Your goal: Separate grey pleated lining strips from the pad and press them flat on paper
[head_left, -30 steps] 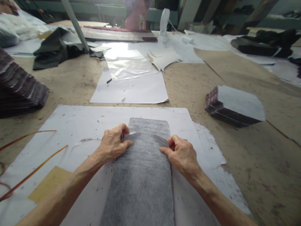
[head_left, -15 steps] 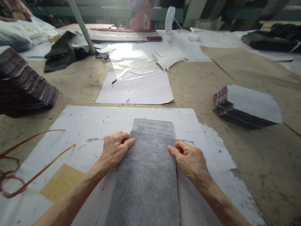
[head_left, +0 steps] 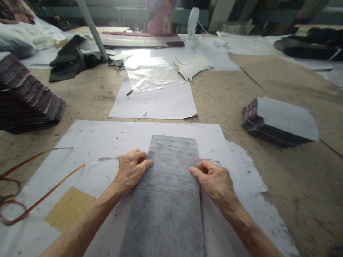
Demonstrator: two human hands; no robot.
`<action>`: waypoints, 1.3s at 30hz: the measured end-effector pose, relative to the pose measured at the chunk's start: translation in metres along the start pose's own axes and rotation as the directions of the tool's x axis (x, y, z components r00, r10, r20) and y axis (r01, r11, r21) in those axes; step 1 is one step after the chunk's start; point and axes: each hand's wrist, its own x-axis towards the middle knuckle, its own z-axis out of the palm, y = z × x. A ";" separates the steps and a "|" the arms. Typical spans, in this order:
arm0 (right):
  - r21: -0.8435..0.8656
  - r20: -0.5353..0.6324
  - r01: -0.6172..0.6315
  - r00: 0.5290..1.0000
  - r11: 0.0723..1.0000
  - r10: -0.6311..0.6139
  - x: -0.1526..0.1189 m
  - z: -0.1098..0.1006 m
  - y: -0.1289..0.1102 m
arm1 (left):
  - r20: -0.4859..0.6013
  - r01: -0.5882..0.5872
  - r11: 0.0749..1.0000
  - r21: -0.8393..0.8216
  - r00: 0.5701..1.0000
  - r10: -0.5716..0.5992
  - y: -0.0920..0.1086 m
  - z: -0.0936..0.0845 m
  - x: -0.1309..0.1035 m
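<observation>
A wide tan bench (head_left: 230,96) strewn with paper and cloth fills the view. Near its front edge, a fanned stack of grey felt pieces (head_left: 168,189) lies on a speckled white sheet (head_left: 88,142). The left hand (head_left: 132,168) presses curled fingers against the stack's left edge; the right hand (head_left: 215,180) pinches its right edge, fingers bent. Further right sits another grey-topped stack (head_left: 281,121); far left, a dark pile (head_left: 26,100) and orange strips (head_left: 40,178).

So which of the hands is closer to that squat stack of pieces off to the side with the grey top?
The right. The right hand rests on the right edge of the grey felt strip, on the side toward the stack; the left hand sits on the strip's far edge.
</observation>
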 end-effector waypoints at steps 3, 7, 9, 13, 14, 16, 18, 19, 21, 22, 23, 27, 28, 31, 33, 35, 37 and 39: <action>-0.054 -0.011 -0.026 1.000 0.998 0.025 0.000 -0.001 -0.002 | -0.030 -0.010 1.000 0.016 0.999 0.010 0.000 0.002 -0.001; -0.117 0.002 -0.044 0.999 0.992 0.045 -0.002 -0.001 -0.005 | -0.068 -0.021 0.999 0.038 0.997 0.023 0.000 0.008 -0.004; -0.145 0.007 -0.036 0.999 0.989 0.037 -0.004 0.000 -0.005 | -0.097 -0.033 0.996 0.079 0.994 0.040 -0.002 0.010 -0.006; -0.163 -0.149 0.246 0.951 0.955 -0.271 0.000 0.002 0.001 | -0.141 -0.066 0.992 0.106 0.987 0.081 -0.008 0.009 -0.005; -0.159 -0.165 0.339 0.917 0.927 -0.363 0.003 0.001 0.002 | -0.130 -0.098 0.991 0.089 0.986 0.109 -0.009 0.008 -0.003; -0.137 -0.102 0.450 0.880 0.882 -0.464 0.012 -0.003 0.003 | -0.069 -0.205 0.976 0.067 0.975 0.209 -0.011 0.003 0.003; -0.121 0.010 0.465 0.884 0.877 -0.468 0.022 -0.008 0.001 | 0.019 -0.291 0.954 0.070 0.957 0.290 -0.010 -0.001 0.011; -0.113 0.058 0.453 0.891 0.884 -0.450 0.026 -0.011 -0.001 | 0.064 -0.300 0.951 0.079 0.953 0.295 -0.009 -0.002 0.015; -0.095 0.124 0.399 0.914 0.912 -0.387 0.032 -0.014 -0.005 | 0.135 -0.267 0.959 0.098 0.958 0.253 -0.005 -0.005 0.023; -0.080 0.149 0.354 0.929 0.932 -0.340 0.033 -0.015 -0.007 | 0.159 -0.242 0.965 0.104 0.961 0.224 -0.003 -0.006 0.026; -0.064 0.164 0.298 0.945 0.952 -0.285 0.033 -0.016 -0.009 | 0.177 -0.222 0.969 0.108 0.963 0.201 -0.001 -0.007 0.029; -0.022 0.144 0.176 0.975 0.984 -0.171 0.029 -0.013 -0.011 | 0.197 -0.183 0.975 0.125 0.968 0.156 0.004 -0.009 0.035; -0.005 0.134 0.184 0.974 0.983 -0.182 0.028 -0.012 -0.011 | 0.198 -0.179 0.976 0.127 0.968 0.152 0.004 -0.010 0.036; 0.066 0.120 0.190 0.973 0.980 -0.197 0.024 -0.009 -0.007 | 0.197 -0.170 0.980 0.107 0.969 0.147 0.003 -0.010 0.034; 0.079 0.093 0.157 0.982 0.984 -0.165 0.020 -0.008 -0.003 | 0.190 -0.142 0.988 0.062 0.974 0.128 0.002 -0.010 0.031; 0.052 0.058 0.132 0.989 0.990 -0.135 0.016 -0.006 0.000 | 0.173 -0.103 0.995 0.018 0.980 0.098 0.000 -0.010 0.029; 0.017 0.028 0.120 0.992 0.993 -0.120 0.012 -0.005 0.003 | 0.152 -0.080 0.997 0.005 0.985 0.078 -0.001 -0.009 0.027; -0.013 -0.009 0.121 0.993 0.993 -0.121 0.008 -0.003 0.004 | 0.121 -0.079 0.997 0.011 0.990 0.077 -0.001 -0.008 0.025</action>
